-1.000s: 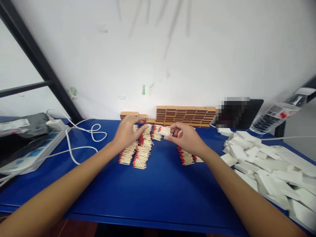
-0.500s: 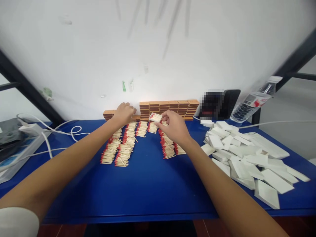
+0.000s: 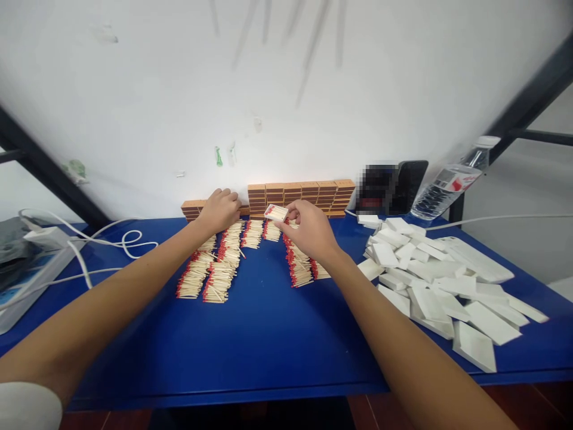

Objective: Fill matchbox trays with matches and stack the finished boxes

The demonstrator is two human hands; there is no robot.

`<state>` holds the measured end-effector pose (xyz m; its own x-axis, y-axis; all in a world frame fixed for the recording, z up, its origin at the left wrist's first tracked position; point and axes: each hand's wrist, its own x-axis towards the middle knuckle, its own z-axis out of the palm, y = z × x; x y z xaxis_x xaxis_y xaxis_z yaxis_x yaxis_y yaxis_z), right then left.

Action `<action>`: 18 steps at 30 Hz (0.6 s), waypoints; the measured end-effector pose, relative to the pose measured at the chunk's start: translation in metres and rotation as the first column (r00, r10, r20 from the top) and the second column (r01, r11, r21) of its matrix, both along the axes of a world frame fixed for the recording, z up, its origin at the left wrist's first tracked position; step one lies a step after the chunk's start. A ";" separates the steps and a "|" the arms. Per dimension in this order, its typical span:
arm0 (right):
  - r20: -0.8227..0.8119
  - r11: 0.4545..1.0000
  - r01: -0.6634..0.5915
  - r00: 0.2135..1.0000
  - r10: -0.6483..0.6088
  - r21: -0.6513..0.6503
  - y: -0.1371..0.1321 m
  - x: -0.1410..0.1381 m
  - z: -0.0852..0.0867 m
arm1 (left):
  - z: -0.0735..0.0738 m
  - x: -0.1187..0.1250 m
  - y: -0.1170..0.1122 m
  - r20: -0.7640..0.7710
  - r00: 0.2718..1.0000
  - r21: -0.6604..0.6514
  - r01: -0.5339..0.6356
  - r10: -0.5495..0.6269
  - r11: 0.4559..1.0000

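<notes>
My right hand point(image 3: 313, 230) pinches a small white matchbox tray point(image 3: 276, 212) at its right end, above the rows of matches. Several red-tipped matches lie in this tray. My left hand point(image 3: 220, 210) reaches to the back of the table, its fingers curled down at the low stack of orange-brown matchboxes point(image 3: 191, 209). Whatever those fingers grip is hidden behind the hand. Just right of it, a taller stack of matchboxes point(image 3: 299, 194) stands against the wall. Loose matches point(image 3: 219, 278) lie in bundled rows below the left hand; more matches point(image 3: 298, 263) lie under the right hand.
A heap of white trays point(image 3: 430, 275) covers the table's right side, beside a white flat device point(image 3: 478, 257). Behind stand a dark phone point(image 3: 410, 185) and a tilted plastic bottle point(image 3: 450, 185). White cables point(image 3: 129, 242) and a power strip point(image 3: 40, 275) lie at left.
The whole view has shifted slightly, so everything sits a little further left. My left hand has sunk slightly at the low stack. My right hand keeps its hold on the tray.
</notes>
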<state>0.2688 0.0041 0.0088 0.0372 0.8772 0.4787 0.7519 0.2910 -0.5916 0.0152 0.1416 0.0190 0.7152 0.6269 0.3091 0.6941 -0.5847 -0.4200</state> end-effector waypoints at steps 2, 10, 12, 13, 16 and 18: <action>0.002 1.000 0.001 1.000 -0.001 -0.002 0.001 0.000 -0.002 | -0.001 0.000 -0.001 0.024 1.000 -0.008 -0.010 0.010 1.000; 0.005 1.000 -0.001 1.000 0.000 0.018 0.002 -0.001 -0.006 | 0.004 -0.001 0.000 0.076 0.997 -0.052 -0.022 0.026 0.998; 0.002 1.000 0.004 1.000 -0.004 0.013 0.002 -0.001 -0.005 | 0.006 -0.003 0.000 0.084 0.996 -0.053 -0.023 0.027 0.998; 0.002 1.000 0.004 1.000 -0.004 0.013 0.002 -0.001 -0.005 | 0.007 -0.004 -0.001 0.095 0.995 -0.054 -0.021 0.026 0.998; 0.007 1.000 -0.009 1.000 0.009 0.009 0.002 -0.001 -0.006 | 0.009 -0.008 -0.010 0.140 0.990 -0.057 0.006 0.002 0.998; 0.012 1.000 -0.019 1.000 0.019 -0.005 0.002 -0.001 -0.006 | 0.010 -0.012 -0.022 0.154 0.988 -0.032 0.020 -0.015 0.999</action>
